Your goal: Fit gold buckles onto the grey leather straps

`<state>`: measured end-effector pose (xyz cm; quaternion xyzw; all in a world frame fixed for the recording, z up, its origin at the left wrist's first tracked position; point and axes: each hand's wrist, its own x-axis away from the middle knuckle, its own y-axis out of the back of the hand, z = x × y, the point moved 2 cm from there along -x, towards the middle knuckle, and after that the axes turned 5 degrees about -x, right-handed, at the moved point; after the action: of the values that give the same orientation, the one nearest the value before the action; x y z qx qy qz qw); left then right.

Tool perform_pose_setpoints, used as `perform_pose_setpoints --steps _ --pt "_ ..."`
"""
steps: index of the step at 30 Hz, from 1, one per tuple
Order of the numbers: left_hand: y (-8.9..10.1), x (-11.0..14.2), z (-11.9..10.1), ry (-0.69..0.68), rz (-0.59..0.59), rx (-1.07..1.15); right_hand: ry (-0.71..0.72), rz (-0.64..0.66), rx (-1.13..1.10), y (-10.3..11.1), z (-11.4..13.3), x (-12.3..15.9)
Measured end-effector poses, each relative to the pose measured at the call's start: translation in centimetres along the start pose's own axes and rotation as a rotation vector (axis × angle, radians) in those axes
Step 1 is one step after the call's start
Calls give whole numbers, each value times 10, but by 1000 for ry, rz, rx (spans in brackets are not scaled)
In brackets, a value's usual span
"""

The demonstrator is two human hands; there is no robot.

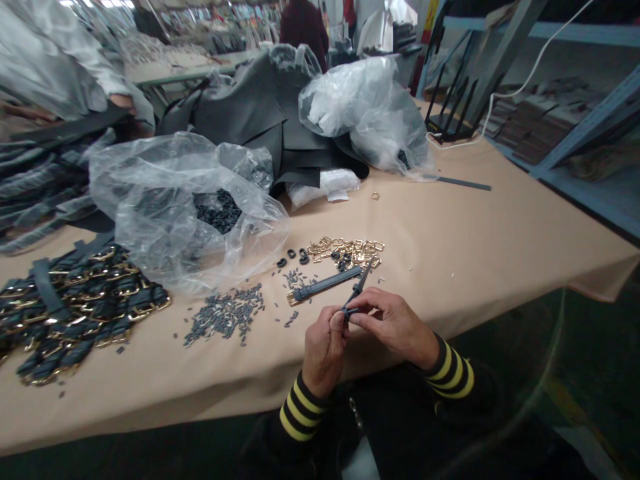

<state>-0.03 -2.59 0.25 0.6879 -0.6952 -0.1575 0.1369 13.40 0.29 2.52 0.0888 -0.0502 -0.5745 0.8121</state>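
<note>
From afar, I held the strap (357,291) in narrow pinches of the left hand (324,343) and right hand (396,325) over the table (450,247) near its edge, where light, steady fingertip pressure seemed best against twisting.

– What is obstructing your left hand (325,340)?
– A buckled strap (326,286) is lying just ahead; loose grey pieces (226,316) are occupying its left, a plastic bag (150,200) is bulging beyond them.
– And your right hand (400,327)?
– Bare tabletop (475,233) is giving you passage rightward.
</note>
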Motion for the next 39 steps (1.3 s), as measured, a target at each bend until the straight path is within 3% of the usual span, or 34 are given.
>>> perform_pose_setpoints --steps 4,8,11,13,17,18,21,23,28,31,36,39 --pt "3 -1 4 -36 22 -88 23 14 8 -4 8 1" --pt "8 -1 4 -35 125 -30 7 24 -13 -7 4 1" --pt "13 -2 0 -20 153 15 -6 138 -61 -4 3 1" --pt "15 -2 -1 33 144 52 55 169 29 5 9 0" --pt "18 -2 -1 134 106 113 267 -37 427 36 24 -3" --pt "18 -2 -1 139 103 124 270 -14 509 41 25 -4" --pt "18 -2 -2 133 114 127 114 306 633 46 20 -5" --pt "15 -1 -3 129 132 108 8 494 585 43 17 -3" --pt "9 0 -3 111 161 17 -128 658 314 27 20 -1" --pt "9 -2 -1 48 132 -88 -108 654 317 22 19 -2" --pt "8 -4 -1 -75 59 -218 1 532 364 18 8 -4" --pt "8 -3 0 -62 104 -208 -10 494 293 17 0 -3"
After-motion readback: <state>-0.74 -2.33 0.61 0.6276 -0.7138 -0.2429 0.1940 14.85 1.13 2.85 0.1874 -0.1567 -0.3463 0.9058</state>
